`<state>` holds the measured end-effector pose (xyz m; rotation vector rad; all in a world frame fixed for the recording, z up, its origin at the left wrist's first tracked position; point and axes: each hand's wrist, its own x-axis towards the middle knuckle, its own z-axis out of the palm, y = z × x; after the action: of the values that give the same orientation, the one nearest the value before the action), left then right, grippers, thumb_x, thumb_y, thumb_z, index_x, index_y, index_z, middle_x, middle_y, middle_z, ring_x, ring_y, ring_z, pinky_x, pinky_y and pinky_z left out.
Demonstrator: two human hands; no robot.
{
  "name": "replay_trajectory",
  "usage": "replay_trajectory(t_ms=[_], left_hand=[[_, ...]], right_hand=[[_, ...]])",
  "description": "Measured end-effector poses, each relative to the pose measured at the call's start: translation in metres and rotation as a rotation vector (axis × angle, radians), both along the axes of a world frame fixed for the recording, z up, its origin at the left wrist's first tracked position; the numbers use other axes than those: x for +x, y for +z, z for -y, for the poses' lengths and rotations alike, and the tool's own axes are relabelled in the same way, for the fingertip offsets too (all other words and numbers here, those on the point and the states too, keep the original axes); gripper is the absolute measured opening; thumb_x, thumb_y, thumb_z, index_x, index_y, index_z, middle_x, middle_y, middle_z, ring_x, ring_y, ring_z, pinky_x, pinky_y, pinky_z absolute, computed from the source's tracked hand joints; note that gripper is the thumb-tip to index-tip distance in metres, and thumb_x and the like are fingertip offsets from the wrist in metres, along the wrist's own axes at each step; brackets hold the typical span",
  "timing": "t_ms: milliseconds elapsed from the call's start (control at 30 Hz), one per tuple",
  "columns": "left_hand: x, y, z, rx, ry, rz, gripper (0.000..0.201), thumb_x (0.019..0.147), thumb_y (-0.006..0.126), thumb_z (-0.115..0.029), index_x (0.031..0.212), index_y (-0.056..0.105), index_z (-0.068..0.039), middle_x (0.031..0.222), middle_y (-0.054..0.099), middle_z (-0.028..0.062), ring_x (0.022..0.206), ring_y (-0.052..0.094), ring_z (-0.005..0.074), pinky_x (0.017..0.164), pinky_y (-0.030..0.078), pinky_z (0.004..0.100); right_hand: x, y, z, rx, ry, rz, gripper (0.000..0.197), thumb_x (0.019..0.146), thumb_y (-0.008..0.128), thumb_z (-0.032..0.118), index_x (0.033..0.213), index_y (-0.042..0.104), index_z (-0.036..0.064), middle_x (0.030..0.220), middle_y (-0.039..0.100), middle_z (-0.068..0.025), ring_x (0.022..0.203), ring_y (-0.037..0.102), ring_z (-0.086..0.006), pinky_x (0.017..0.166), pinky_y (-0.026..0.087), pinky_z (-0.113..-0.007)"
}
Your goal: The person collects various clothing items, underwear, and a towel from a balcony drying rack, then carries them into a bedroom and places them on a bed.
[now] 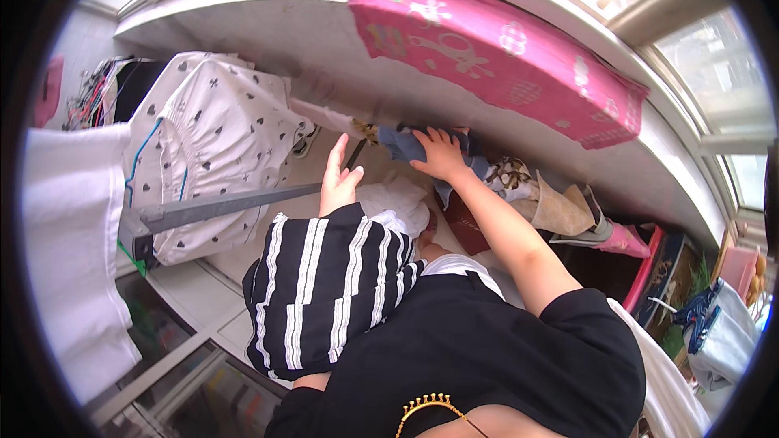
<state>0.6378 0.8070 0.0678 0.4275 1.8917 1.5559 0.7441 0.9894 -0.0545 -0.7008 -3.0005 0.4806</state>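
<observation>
Overall, pale wall (308, 49): curving behind everything, its ledge carrying a pink printed cloth (487, 57).
White printed garment (227, 122): hanging at the left on a blue hanger, a grey bar (219, 207) passing in front.
Striped garment (324, 292): draping in black and white over the left forearm.
Blue cloth (396, 146): lying at the foot of the wall, just beside a crumpled white cloth (398, 199) and among other fabrics.
Right hand (442, 154): resting palm down over the blue cloth, fingers spreading, apparently touching without pinching.
Left hand (341, 182): showing beyond the striped garment, index finger extending and thumb standing apart, with no visible grip.
Handling the cloth: gathering one layer between thumb and fingers is probably working better than pressing flat; raising it slowly is sparing neighbouring fabrics a tug, while a level left forearm is stopping the striped garment from slipping.
Hidden parts: the right palm is covering much of the blue cloth, so its shape is staying unclear; the left hand's lower fingers are folding out of sight, and whether it is touching the bar, I cannot tell.
</observation>
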Motion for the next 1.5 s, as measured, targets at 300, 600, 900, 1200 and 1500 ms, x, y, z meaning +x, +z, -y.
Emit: replay_trajectory(t_ms=[300, 600, 900, 1200, 1500], left_hand=[[0.002, -0.003, 0.081, 0.068, 0.084, 0.030, 0.056, 0.079, 0.049, -0.003, 0.133, 0.036, -0.004, 0.139, 0.035, 0.0101, 0.133, 0.025, 0.0222, 0.109, 0.015, 0.0340], [-0.004, -0.027, 0.215, 0.222, 0.214, 0.009, 0.050, 0.079, 0.045, 0.003, 0.129, 0.041, -0.001, 0.135, 0.040, 0.0116, 0.130, 0.029, 0.0224, 0.108, 0.018, 0.0333], [-0.007, -0.083, 0.356, 0.343, 0.311, 0.049, 0.046, 0.081, 0.043, 0.002, 0.127, 0.042, 0.000, 0.134, 0.041, 0.0123, 0.131, 0.030, 0.0217, 0.107, 0.019, 0.0339], [0.011, -0.118, 0.464, 0.367, 0.485, 0.000, 0.045, 0.080, 0.042, 0.000, 0.125, 0.044, -0.002, 0.132, 0.044, 0.0112, 0.130, 0.031, 0.0222, 0.106, 0.021, 0.0338], [0.033, -0.150, 0.526, 0.428, 0.697, 0.004, 0.045, 0.079, 0.043, 0.000, 0.124, 0.046, -0.002, 0.130, 0.045, 0.0114, 0.128, 0.033, 0.0211, 0.106, 0.022, 0.0336]], right_hand=[[-0.012, -0.008, 0.025, -0.050, 0.001, -0.198, 0.057, 0.071, 0.064, 0.019, 0.120, 0.042, 0.0014, 0.118, 0.047, -0.0170, 0.114, 0.043, -0.0316, 0.095, 0.035, -0.040], [-0.007, -0.006, 0.129, -0.182, 0.183, -0.289, 0.033, 0.068, 0.059, 0.008, 0.100, 0.053, 0.0038, 0.100, 0.053, -0.0134, 0.102, 0.048, -0.0305, 0.087, 0.039, -0.040], [-0.016, -0.029, 0.254, -0.137, 0.288, -0.219, 0.020, 0.069, 0.056, 0.009, 0.089, 0.058, 0.0058, 0.089, 0.056, -0.0120, 0.093, 0.051, -0.0292, 0.082, 0.042, -0.039], [-0.060, -0.037, 0.373, -0.226, 0.551, -0.151, 0.018, 0.070, 0.056, 0.009, 0.087, 0.060, 0.0062, 0.085, 0.057, -0.0113, 0.090, 0.053, -0.0298, 0.080, 0.044, -0.039], [-0.101, -0.034, 0.449, -0.302, 0.869, -0.163, 0.015, 0.071, 0.055, 0.006, 0.085, 0.059, 0.0051, 0.082, 0.060, -0.0107, 0.084, 0.056, -0.0291, 0.077, 0.046, -0.038]])
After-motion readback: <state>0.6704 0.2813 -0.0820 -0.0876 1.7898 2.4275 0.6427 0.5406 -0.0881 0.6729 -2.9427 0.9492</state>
